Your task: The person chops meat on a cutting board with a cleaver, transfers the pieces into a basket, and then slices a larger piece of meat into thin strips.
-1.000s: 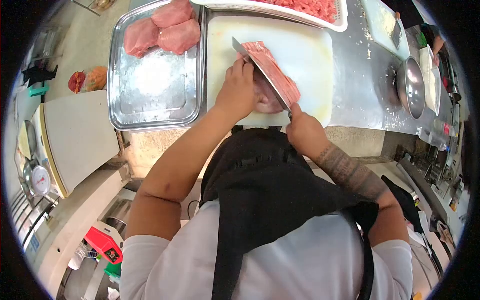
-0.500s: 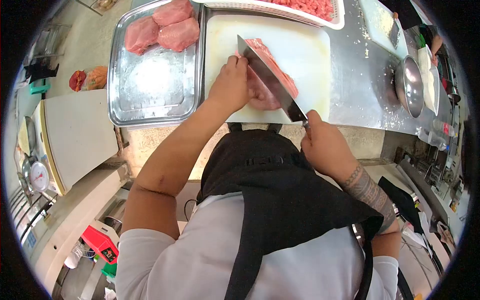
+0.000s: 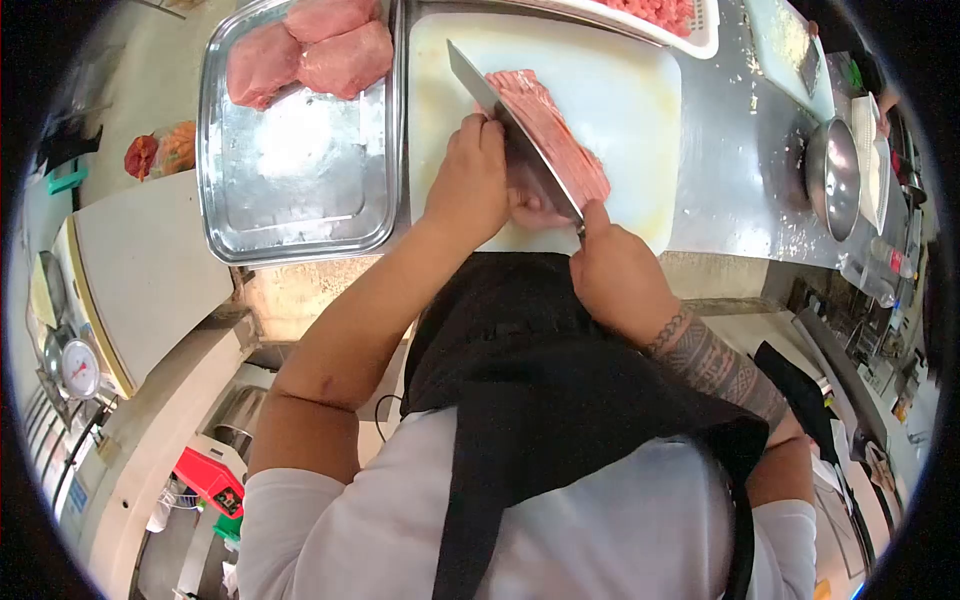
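My right hand (image 3: 622,275) is closed around the handle of a broad kitchen knife (image 3: 515,130), whose blade slants across a piece of raw meat (image 3: 532,208). Most of that piece is hidden behind the blade and my left hand (image 3: 472,170), which presses it from the left with curled fingers close to the blade. Thin cut slices of meat (image 3: 565,145) lie overlapping along the blade's right side. All of this rests on a white cutting board (image 3: 640,120).
Left of the board stands a metal tray (image 3: 300,225) holding three raw meat chunks (image 3: 345,65). A white basket (image 3: 705,30) of cut meat sits beyond the board. Toward the right are another board (image 3: 775,25) with chopped bits, a steel bowl (image 3: 835,180) and another person's hand (image 3: 887,100).
My right hand and the knife have slid forward and left across the meat. More of the slices shows on the blade's right side. The view has shifted slightly.
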